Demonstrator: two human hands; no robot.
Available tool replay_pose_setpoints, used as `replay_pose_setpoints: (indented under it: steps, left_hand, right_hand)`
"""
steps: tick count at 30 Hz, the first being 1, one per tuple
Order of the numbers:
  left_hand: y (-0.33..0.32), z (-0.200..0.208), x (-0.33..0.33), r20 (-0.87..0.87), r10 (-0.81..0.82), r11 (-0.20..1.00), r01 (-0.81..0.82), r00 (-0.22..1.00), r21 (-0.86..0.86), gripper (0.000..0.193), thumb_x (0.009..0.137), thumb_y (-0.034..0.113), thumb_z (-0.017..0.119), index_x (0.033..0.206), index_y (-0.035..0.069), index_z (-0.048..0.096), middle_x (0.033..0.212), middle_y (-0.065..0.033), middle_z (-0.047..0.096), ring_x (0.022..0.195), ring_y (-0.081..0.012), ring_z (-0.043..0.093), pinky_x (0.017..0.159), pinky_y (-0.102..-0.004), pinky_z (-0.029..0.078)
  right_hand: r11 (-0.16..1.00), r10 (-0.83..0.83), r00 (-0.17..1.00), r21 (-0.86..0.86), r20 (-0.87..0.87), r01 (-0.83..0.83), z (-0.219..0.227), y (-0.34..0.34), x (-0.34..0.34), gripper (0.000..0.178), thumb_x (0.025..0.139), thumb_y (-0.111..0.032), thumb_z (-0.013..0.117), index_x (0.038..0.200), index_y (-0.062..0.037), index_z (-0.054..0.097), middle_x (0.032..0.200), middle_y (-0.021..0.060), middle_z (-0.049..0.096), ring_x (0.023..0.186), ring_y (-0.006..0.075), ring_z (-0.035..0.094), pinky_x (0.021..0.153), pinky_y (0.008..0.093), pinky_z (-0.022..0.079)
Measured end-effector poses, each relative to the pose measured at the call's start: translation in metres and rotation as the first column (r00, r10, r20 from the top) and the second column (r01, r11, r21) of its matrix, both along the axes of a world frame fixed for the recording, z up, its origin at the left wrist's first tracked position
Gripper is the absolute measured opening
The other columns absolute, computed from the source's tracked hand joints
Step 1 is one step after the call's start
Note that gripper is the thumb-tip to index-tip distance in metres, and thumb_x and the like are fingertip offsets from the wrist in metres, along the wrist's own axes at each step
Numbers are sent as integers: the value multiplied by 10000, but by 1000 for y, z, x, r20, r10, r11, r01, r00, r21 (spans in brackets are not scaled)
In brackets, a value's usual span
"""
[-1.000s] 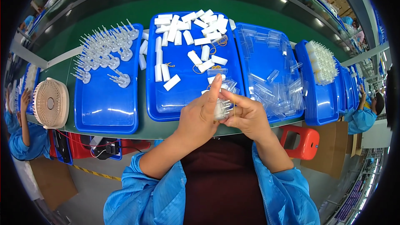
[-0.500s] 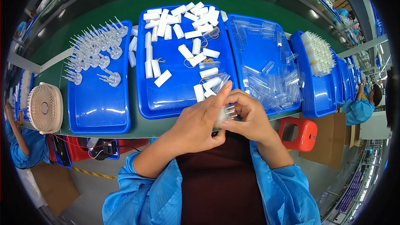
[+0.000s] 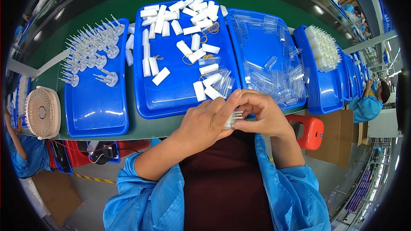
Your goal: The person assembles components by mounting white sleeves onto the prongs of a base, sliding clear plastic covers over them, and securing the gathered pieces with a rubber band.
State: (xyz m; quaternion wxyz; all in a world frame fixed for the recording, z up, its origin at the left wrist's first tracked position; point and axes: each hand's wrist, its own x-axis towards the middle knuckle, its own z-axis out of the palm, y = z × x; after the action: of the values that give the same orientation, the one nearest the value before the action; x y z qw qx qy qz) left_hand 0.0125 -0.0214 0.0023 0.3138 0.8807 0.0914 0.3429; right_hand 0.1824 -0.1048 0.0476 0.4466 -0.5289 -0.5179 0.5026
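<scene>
Close to my body, in front of the middle tray, my two hands meet around a small translucent white plastic part with several thin prongs [image 3: 233, 119]. My left hand [image 3: 203, 122] is closed round its base, hiding most of it. From the other side my right hand [image 3: 265, 115] pinches by the prongs, which point to the right. Similar pronged parts [image 3: 92, 55] with round bases stand in the left blue tray [image 3: 96, 117]. Just beyond my hands, white rectangular blocks [image 3: 161, 76] and several clear plastic sleeves [image 3: 224, 84] lie in the middle blue tray [image 3: 165, 98].
Another blue tray [image 3: 252, 47] holds many clear sleeves [image 3: 280, 81]. Stacked trays at the right carry bundled white pronged pieces [image 3: 324, 49]. A beige fan [image 3: 43, 112] stands at the left. Below the table edge is a red stool [image 3: 312, 132]. Other people work at both sides.
My left fingers have closed further over the pronged part, so less of it shows. The view has shifted slightly, and the trays now appear a little further left.
</scene>
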Motion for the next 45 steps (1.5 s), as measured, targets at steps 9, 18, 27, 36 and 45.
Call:
replay_pose_setpoints:
  steps: [9,18,27,36,45]
  left_hand:
    - [-1,-1,0,9,39,999,-39,999,-10,1070,573,118,787,1425,108,140,847,-118,521,688,-281,578,532,-372,485]
    - [-2,-2,0,44,62,998,-62,997,13,1079,559,110,790,1421,94,141,853,-119,523,678,-277,568,513,-362,476]
    - [-2,-7,0,97,76,996,-79,992,31,1062,568,119,784,1412,88,139,909,-138,532,697,-292,570,519,-366,481]
    - [-1,-15,2,92,87,994,-80,992,-76,1074,635,133,775,1413,55,38,921,-168,553,757,-305,594,584,-377,498]
    - [0,8,-3,15,-196,782,166,981,-600,1069,687,11,627,1391,58,-176,1025,-228,554,907,-349,605,763,-370,473]
  right_hand:
    - [994,-100,988,-43,115,105,4,-4,-8,306,703,-52,722,983,-14,604,956,65,584,781,109,627,683,222,523]
    - [984,-169,979,-43,117,175,6,-5,-15,297,689,-50,698,963,-6,592,961,73,589,767,115,622,685,227,520]
    - [988,-153,985,11,85,152,7,-6,-16,364,672,25,683,1022,6,582,969,56,537,784,83,545,698,210,463]
    - [992,-49,998,121,39,44,11,-4,-12,455,680,-44,744,1100,-12,575,1036,54,514,798,80,505,647,191,430]
    - [996,-84,995,-32,-44,83,1,0,-15,468,663,-34,761,1089,-2,569,998,41,490,766,59,522,609,181,410]
